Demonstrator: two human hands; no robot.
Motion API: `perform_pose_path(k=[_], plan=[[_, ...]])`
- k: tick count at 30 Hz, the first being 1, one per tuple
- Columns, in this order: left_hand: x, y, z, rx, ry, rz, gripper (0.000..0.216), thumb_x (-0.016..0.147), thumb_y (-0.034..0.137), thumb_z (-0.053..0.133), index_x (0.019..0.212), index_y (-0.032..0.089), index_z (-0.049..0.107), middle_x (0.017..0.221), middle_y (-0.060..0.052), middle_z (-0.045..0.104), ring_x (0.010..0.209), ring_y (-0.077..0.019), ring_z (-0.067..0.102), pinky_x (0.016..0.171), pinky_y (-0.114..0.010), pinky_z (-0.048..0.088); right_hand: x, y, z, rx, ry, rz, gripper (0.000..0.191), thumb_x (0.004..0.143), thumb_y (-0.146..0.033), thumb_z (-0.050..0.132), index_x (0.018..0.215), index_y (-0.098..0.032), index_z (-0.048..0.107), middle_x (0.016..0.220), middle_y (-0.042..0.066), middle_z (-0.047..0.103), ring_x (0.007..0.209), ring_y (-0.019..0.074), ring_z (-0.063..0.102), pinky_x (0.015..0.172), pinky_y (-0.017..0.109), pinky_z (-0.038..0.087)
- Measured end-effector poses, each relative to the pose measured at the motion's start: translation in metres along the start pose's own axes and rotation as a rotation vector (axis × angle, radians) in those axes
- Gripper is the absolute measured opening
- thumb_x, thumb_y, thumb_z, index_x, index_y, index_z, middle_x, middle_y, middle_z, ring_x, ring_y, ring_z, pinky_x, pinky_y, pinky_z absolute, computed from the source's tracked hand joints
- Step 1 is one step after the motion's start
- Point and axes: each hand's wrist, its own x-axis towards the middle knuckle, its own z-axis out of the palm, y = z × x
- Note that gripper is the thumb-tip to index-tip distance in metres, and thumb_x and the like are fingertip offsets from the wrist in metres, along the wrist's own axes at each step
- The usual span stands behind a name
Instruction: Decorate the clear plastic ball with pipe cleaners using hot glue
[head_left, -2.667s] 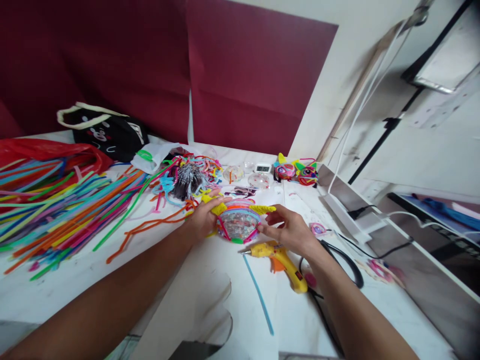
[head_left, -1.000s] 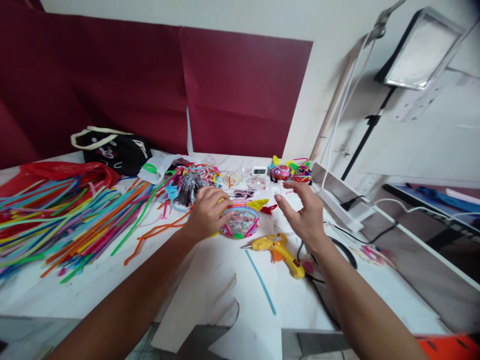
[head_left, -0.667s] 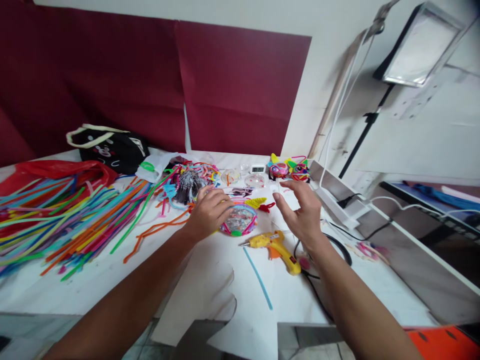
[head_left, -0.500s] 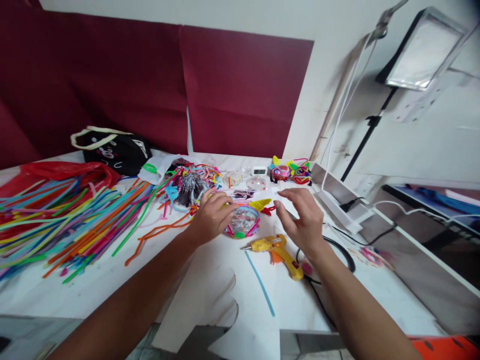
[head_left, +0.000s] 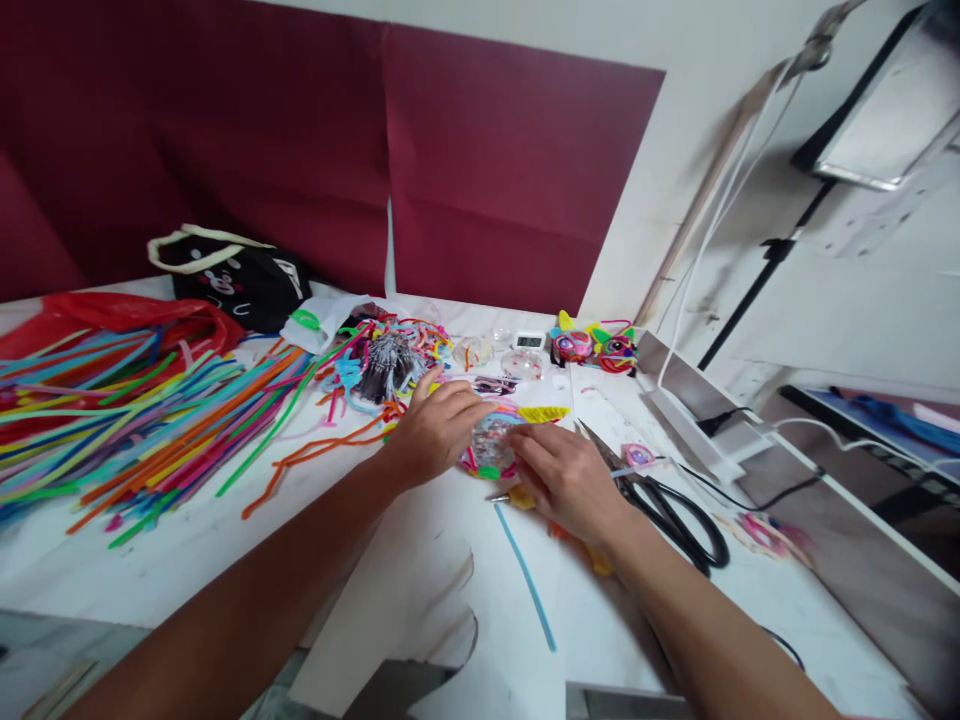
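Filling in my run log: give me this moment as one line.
left hand: on round craft piece | right hand: on its near edge | scissors: right of it | glue gun: under right wrist

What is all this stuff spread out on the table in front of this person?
pipe cleaners: many, mixed bright colours, heaped on the left of the table
round craft piece: one, clear with multicoloured trim, centre, between both hands
yellow fuzzy piece: one, just behind the round craft piece
glue gun: one, yellow, mostly hidden under the right wrist
blue stick: one, near front edge
scissors: one pair, black handles, right of the hands
finished figures: two, multicoloured, far side
black bag: one, back left
red plastic bag: one, far left
table: one, white
left hand: resting on the round craft piece
right hand: fingers touching the round craft piece
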Motion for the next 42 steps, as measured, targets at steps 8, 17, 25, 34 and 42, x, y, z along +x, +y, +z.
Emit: perform_pose_path(k=[8,17,25,34,42], plan=[[-0.001,-0.004,0.002,0.175,0.163,0.129,0.035,0.09,0.017,0.052,0.119,0.026,0.069,0.109,-0.007,0.075,0.115,-0.0275,0.063,0.118,-0.059,0.021,-0.002,0.001,0.004,-0.008,0.016,-0.012,0.019,0.092,-0.011,0.05,0.103,-0.015,0.065,0.105,0.012,0.074,0.089,0.0226,0.07,0.075,0.033,0.055],[0.004,-0.013,-0.018,0.329,0.52,0.113,0.019,0.086,0.016,0.059,0.099,0.02,0.073,0.097,-0.006,0.075,0.105,-0.025,0.066,0.115,-0.053,0.033,-0.003,-0.001,0.007,0.028,0.012,-0.044,0.019,0.09,-0.01,0.053,0.104,-0.011,0.066,0.11,0.015,0.073,0.093,0.0258,0.07,0.078,0.036,0.058],[0.004,-0.031,-0.028,0.246,0.643,-0.075,0.017,0.089,0.02,0.057,0.093,0.019,0.073,0.096,-0.008,0.073,0.1,-0.0241,0.065,0.1,-0.046,0.047,-0.003,-0.005,0.008,-0.052,0.036,-0.087,0.018,0.092,-0.011,0.052,0.104,-0.01,0.066,0.108,0.014,0.074,0.089,0.0252,0.07,0.073,0.035,0.056],[0.004,-0.042,-0.05,0.185,0.61,-0.237,0.019,0.089,0.021,0.055,0.095,0.019,0.073,0.1,-0.005,0.073,0.099,-0.0203,0.066,0.094,-0.035,0.05,-0.004,-0.007,0.009,-0.12,0.059,-0.139,0.019,0.097,-0.015,0.049,0.104,-0.009,0.066,0.106,0.014,0.074,0.084,0.0239,0.068,0.072,0.035,0.054],[-0.014,-0.065,-0.065,0.18,0.324,-0.346,0.024,0.089,0.026,0.051,0.099,0.018,0.072,0.1,-0.007,0.074,0.096,-0.0208,0.067,0.09,-0.033,0.049,-0.003,-0.009,0.008,-0.141,0.06,-0.166,0.02,0.097,-0.015,0.05,0.104,-0.008,0.067,0.106,0.015,0.075,0.082,0.0245,0.067,0.07,0.036,0.053]])
